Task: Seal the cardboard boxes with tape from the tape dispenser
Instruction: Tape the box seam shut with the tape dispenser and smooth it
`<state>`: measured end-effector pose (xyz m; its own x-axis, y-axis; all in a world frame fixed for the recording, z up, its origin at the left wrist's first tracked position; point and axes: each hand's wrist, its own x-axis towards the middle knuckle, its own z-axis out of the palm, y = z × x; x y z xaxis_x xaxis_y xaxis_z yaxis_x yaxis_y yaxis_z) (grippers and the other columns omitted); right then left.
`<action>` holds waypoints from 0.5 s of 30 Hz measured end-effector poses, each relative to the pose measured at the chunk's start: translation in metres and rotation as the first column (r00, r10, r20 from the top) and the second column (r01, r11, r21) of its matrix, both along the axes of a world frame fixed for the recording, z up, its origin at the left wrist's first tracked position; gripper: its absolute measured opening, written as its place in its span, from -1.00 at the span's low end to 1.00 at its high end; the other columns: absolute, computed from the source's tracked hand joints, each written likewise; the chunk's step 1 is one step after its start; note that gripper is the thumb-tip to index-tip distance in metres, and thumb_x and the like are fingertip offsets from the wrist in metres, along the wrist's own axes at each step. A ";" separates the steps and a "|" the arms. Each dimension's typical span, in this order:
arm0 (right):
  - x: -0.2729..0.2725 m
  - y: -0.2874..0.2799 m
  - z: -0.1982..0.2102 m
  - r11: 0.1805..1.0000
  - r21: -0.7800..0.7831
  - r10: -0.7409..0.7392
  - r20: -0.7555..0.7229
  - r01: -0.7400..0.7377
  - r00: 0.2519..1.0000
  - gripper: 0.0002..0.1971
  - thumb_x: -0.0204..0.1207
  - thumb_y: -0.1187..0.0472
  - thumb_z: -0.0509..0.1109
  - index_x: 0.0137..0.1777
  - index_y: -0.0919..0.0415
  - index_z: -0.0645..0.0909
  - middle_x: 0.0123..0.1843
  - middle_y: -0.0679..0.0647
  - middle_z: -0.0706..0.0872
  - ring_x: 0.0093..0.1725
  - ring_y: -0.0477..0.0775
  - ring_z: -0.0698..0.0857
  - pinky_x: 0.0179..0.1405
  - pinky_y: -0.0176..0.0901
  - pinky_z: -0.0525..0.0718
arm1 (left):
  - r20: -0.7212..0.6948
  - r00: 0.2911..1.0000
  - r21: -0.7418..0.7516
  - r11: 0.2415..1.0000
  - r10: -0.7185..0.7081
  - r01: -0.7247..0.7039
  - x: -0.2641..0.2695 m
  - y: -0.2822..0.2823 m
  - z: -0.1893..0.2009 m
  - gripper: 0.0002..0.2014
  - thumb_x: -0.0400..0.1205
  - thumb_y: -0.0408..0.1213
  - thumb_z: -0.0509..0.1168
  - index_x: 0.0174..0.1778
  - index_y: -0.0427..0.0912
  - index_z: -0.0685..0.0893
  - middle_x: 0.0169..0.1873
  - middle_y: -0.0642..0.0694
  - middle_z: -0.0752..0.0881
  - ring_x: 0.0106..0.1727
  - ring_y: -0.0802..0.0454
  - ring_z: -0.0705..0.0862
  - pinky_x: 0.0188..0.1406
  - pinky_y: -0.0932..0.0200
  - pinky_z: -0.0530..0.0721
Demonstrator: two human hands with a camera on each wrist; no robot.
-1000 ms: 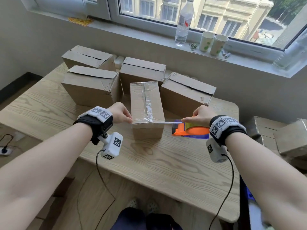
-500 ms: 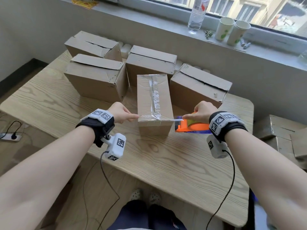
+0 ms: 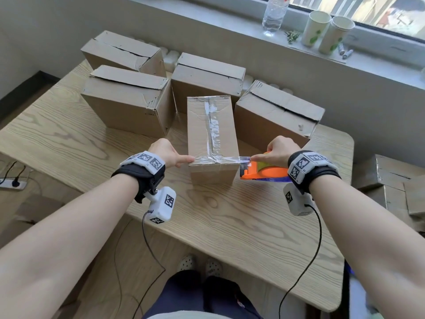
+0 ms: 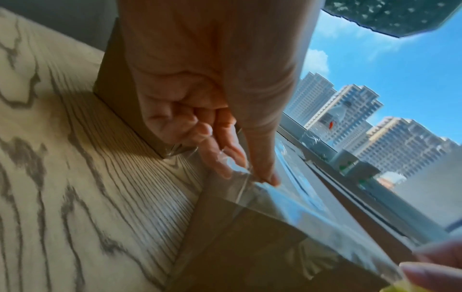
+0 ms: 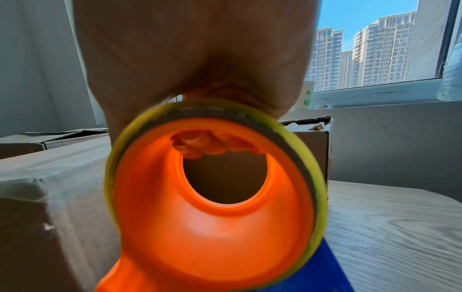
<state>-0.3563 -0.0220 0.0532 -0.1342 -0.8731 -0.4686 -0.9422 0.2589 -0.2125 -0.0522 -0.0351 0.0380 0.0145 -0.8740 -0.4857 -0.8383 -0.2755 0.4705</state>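
Observation:
A narrow cardboard box (image 3: pixel 211 134) stands at the table's middle with clear tape running along its top seam. A clear tape strip (image 3: pixel 220 159) crosses its near top edge. My left hand (image 3: pixel 189 159) pinches the strip's end at the box's near left corner; the left wrist view shows thumb and finger (image 4: pixel 250 173) closed on the tape at the box (image 4: pixel 250 237). My right hand (image 3: pixel 273 153) grips the orange tape dispenser (image 3: pixel 264 172) right beside the box's right near corner. In the right wrist view the dispenser (image 5: pixel 212 217) fills the frame, with fingers curled inside its core.
Several other cardboard boxes with unsealed flaps stand behind and beside the taped one, such as one at the left (image 3: pixel 128 104) and one at the right (image 3: pixel 276 118). A water bottle (image 3: pixel 274 14) and two paper cups (image 3: pixel 316 28) sit on the sill. More boxes (image 3: pixel 388 180) lie right of the table (image 3: pixel 230 226).
My right hand has brought the dispenser leftward up to the box's right corner, shortening the free span of tape. The strip now lies across the box's near edge. The left hand has held its pinch.

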 end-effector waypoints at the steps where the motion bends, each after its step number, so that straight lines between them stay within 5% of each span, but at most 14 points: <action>1: 0.001 0.001 -0.001 1.000 0.000 -0.004 0.006 0.004 1.000 -0.45 0.28 -0.34 0.48 -0.45 0.19 0.57 -0.44 0.05 0.60 -0.36 0.07 0.60 -0.49 -0.23 0.41 | 0.020 1.000 -0.002 1.000 -0.007 0.007 0.000 0.000 0.000 -0.50 0.27 0.28 0.48 -0.39 -0.18 0.82 -0.37 -0.01 0.81 -0.25 0.09 0.70 -0.04 0.13 0.65; 9: 0.000 0.003 0.000 1.000 -0.016 -0.007 0.028 0.007 1.000 -0.46 0.27 -0.34 0.47 -0.40 0.20 0.61 -0.41 0.08 0.62 -0.33 0.10 0.62 -0.43 -0.19 0.46 | 0.236 0.970 -0.030 0.997 -0.063 0.072 -0.008 -0.003 0.009 -0.29 0.19 0.39 0.46 -0.31 -0.33 0.67 -0.45 -0.13 0.71 -0.25 -0.08 0.75 -0.22 0.05 0.69; 12: 0.001 0.005 0.002 0.999 -0.032 -0.007 0.023 0.008 1.000 -0.46 0.28 -0.33 0.48 -0.49 0.17 0.51 -0.46 0.06 0.57 -0.37 0.09 0.58 -0.48 -0.20 0.41 | 0.269 0.962 0.007 0.999 -0.053 0.053 -0.009 -0.002 0.015 -0.02 0.12 0.38 0.50 0.19 -0.36 0.48 -0.17 -0.20 0.73 -0.10 -0.12 0.73 -0.26 0.07 0.62; 15: 0.001 0.007 0.002 0.999 -0.033 -0.012 0.041 0.013 0.999 -0.46 0.29 -0.32 0.48 -0.49 0.17 0.51 -0.47 0.05 0.55 -0.37 0.08 0.56 -0.49 -0.20 0.38 | 0.260 0.960 -0.079 0.989 -0.104 0.129 -0.019 -0.001 0.025 -0.17 0.23 0.12 0.60 0.26 -0.23 0.39 0.07 -0.17 0.63 0.07 -0.14 0.64 -0.12 0.03 0.57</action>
<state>-0.3549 -0.0153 0.0555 -0.1263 -0.8869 -0.4444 -0.9293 0.2626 -0.2598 -0.0708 -0.0359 0.0630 0.0223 -0.9186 -0.3946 -0.9573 -0.1333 0.2563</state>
